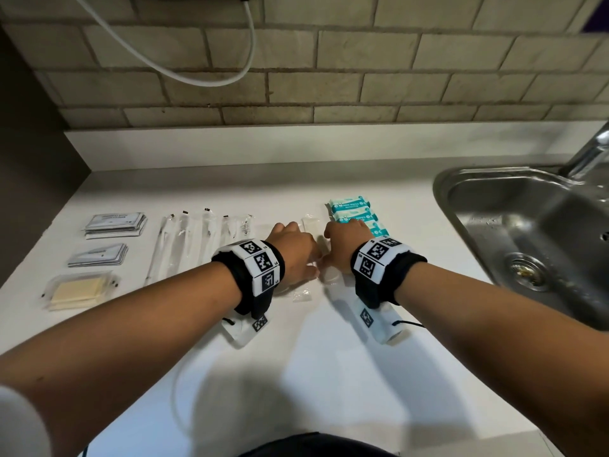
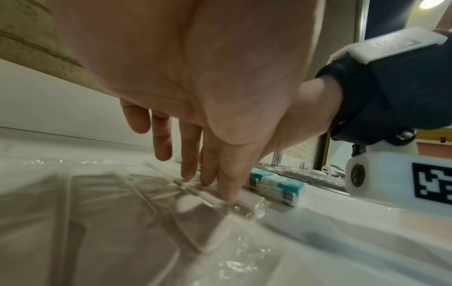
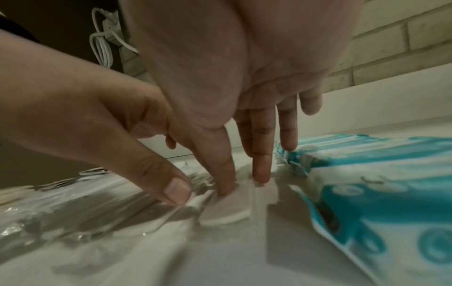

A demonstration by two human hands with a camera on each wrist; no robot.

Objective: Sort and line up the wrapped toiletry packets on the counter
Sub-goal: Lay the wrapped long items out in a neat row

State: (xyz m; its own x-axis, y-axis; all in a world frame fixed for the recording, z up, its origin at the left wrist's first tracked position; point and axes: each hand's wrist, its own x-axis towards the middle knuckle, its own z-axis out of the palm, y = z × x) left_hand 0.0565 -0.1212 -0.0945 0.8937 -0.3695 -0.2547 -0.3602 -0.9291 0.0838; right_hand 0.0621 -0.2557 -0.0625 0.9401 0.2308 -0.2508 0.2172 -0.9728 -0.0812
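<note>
Clear packets [image 1: 310, 225] lie mid-counter, between the row of long clear sleeves [image 1: 184, 245] to the left and the teal wipe packs [image 1: 354, 214] to the right; the film is see-through and the edges are hard to trace, so the count is uncertain. One shows in the head view beyond the knuckles, long axis running near to far, far end toward the wall; more film pokes out nearer, under the wrists. Left hand [image 1: 293, 255] and right hand [image 1: 342, 247] sit side by side directly over this group, thumbs nearly meeting. Left wrist view: fingers [image 2: 227, 185] straight, tips pressing down on film, nothing pinched. Right wrist view: fingers [image 3: 261, 170] also straight and spread, tips on a flat white pad inside its wrapper [image 3: 227, 209], thumb alongside, no grasp. Judgement: both hands flat-press to square the packets; the group lies straight under and ahead of the fingertips, equally near either hand, so the next nudge likely runs sideways against the teal packs or along the near-far axis. Further left, two stacks of grey sachets [image 1: 113, 222] and a bagged yellow sponge [image 1: 80, 290] already stand in a column. Sink [image 1: 461, 183] at far right, counter [image 1: 329, 374] white.
</note>
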